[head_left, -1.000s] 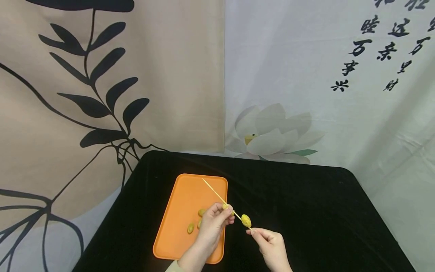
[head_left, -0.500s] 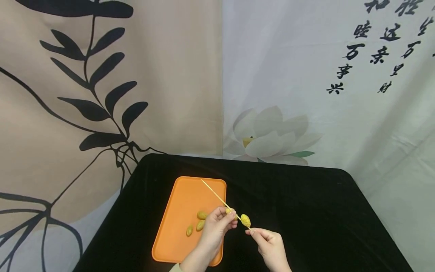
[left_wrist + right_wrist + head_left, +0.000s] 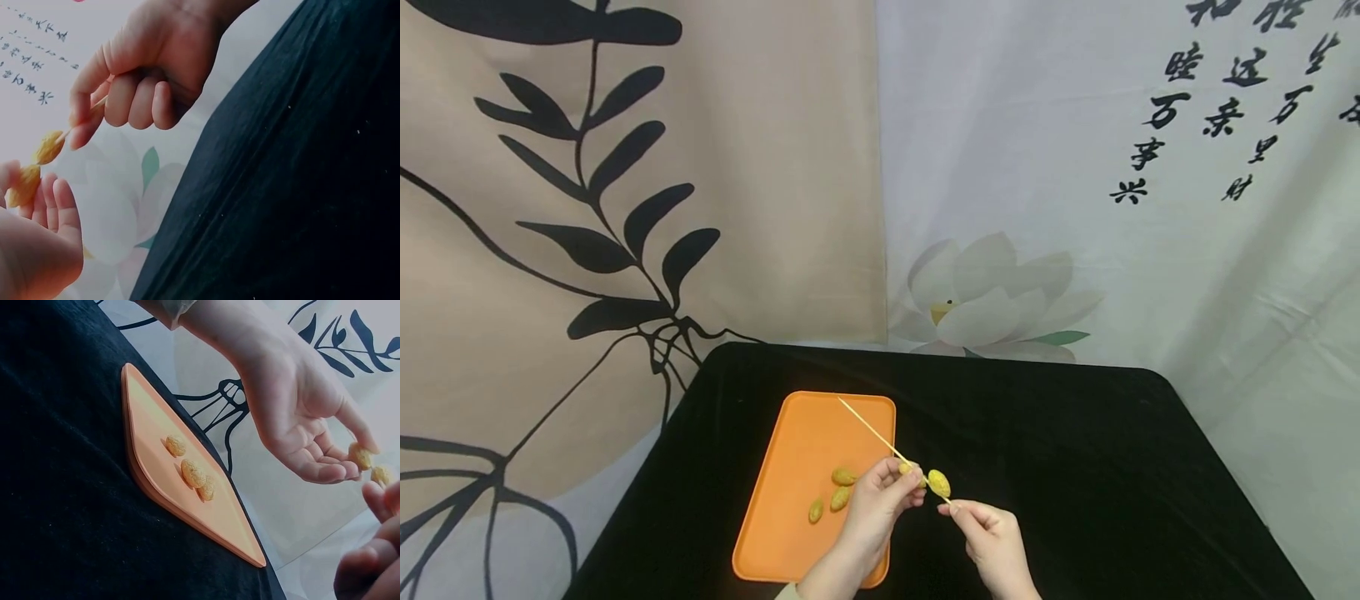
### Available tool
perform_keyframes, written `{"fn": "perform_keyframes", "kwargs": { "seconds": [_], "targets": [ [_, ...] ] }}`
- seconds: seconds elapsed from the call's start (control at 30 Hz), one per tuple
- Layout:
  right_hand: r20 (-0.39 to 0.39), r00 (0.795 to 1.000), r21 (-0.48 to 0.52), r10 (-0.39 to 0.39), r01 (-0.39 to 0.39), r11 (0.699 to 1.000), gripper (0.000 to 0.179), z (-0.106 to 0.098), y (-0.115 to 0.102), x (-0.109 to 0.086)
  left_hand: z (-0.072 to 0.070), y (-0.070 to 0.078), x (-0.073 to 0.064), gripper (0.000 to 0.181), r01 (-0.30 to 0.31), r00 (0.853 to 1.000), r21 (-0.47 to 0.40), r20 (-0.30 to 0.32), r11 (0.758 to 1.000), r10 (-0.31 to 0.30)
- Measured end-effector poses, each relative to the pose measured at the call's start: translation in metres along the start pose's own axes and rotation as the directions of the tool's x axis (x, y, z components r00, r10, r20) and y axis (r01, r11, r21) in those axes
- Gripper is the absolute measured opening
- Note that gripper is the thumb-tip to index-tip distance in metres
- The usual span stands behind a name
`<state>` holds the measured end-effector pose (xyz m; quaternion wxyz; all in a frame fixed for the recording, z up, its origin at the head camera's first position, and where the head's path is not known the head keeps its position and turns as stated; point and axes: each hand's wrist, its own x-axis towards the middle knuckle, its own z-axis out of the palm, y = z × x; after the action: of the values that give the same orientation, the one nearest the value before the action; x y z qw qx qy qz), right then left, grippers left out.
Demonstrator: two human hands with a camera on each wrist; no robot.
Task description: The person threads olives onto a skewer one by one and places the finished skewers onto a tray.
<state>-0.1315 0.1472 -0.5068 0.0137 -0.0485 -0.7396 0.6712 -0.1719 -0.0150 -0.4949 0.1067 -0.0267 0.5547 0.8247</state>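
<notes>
A thin wooden skewer (image 3: 868,427) slants between both hands, its far end over the orange tray (image 3: 763,533). My left hand (image 3: 872,508) pinches a wrinkled yellow oval fruit (image 3: 25,186) between thumb and fingers, on the line of the skewer. Just beside it, a second yellow fruit (image 3: 938,482) is threaded on the skewer between the two hands. At the skewer's near end, my right hand (image 3: 994,535) pinches the stick with thumb and forefinger; its other fingers are curled in the left wrist view. Both hands are raised above the table, the left one overlapping the tray's right side.
Several more fruits lie on the tray: one (image 3: 844,476) at the back, another (image 3: 840,498) in the middle and one (image 3: 816,510) further left. A black cloth (image 3: 1112,475) covers the table. Printed curtains (image 3: 775,167) hang behind its far edge.
The left hand has slid slightly along the skewer toward the right hand, bringing its fruit close to the threaded one. The head view has shifted a little.
</notes>
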Motion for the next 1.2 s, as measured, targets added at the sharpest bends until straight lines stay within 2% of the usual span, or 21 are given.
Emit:
{"fn": "perform_keyframes", "kwargs": {
  "seconds": [0.27,0.37,0.47,0.53,0.57,0.63,0.7,0.8,0.87,1.0,1.1,1.13,1.2],
  "targets": [
    [0.062,0.998,0.105,0.029,-0.036,0.994,0.023,-0.004,0.004,0.0,-0.007,-0.003,-0.001,0.022,-0.026,0.998,0.045,0.056,0.999,0.023],
    [0.062,0.997,0.161,0.036,-0.046,0.986,0.026,-0.009,0.004,-0.001,-0.015,-0.002,0.0,0.027,-0.012,0.996,0.078,0.089,0.997,0.005],
    [0.046,0.998,0.202,0.051,-0.059,0.978,0.027,-0.015,0.005,0.0,-0.032,0.003,0.004,0.035,-0.007,0.995,0.163,0.101,0.987,-0.01],
    [0.022,0.997,0.209,0.076,-0.079,0.975,0.026,-0.021,0.006,0.001,-0.049,0.009,0.008,0.039,-0.025,0.996,0.264,0.09,0.964,0.001],
    [0.011,0.996,0.207,0.09,-0.09,0.974,0.026,-0.023,0.006,0.001,-0.058,0.011,0.01,0.04,-0.043,0.996,0.328,0.082,0.944,0.017],
    [-0.012,0.991,0.2,0.132,-0.127,0.971,0.025,-0.028,0.008,0.002,-0.076,0.017,0.014,0.038,-0.072,0.997,0.458,0.059,0.886,0.051],
    [-0.027,0.983,0.188,0.181,-0.173,0.967,0.024,-0.032,0.01,0.002,-0.092,0.021,0.018,0.032,-0.094,0.995,0.57,0.043,0.816,0.085],
    [-0.037,0.972,0.168,0.233,-0.224,0.96,0.024,-0.037,0.014,0.003,-0.105,0.021,0.026,0.023,-0.117,0.992,0.693,0.047,0.711,0.118],
    [-0.041,0.97,0.157,0.241,-0.232,0.96,0.025,-0.039,0.017,0.003,-0.11,0.019,0.03,0.021,-0.136,0.989,0.76,0.068,0.635,0.13],
    [-0.052,0.974,0.155,0.222,-0.212,0.965,0.024,-0.04,0.024,0.002,-0.115,0.011,0.039,0.025,-0.151,0.987,0.89,0.116,0.43,0.107],
    [-0.058,0.974,0.149,0.218,-0.208,0.967,0.023,-0.041,0.028,0.002,-0.117,0.007,0.044,0.029,-0.138,0.99,0.943,0.123,0.304,0.067],
    [-0.059,0.975,0.148,0.214,-0.204,0.968,0.023,-0.042,0.029,0.002,-0.117,0.005,0.046,0.03,-0.133,0.991,0.953,0.121,0.271,0.062],
    [-0.062,0.974,0.142,0.217,-0.206,0.968,0.023,-0.045,0.03,0.002,-0.117,0.003,0.049,0.03,-0.112,0.993,0.968,0.101,0.225,0.061]
  ]
}}
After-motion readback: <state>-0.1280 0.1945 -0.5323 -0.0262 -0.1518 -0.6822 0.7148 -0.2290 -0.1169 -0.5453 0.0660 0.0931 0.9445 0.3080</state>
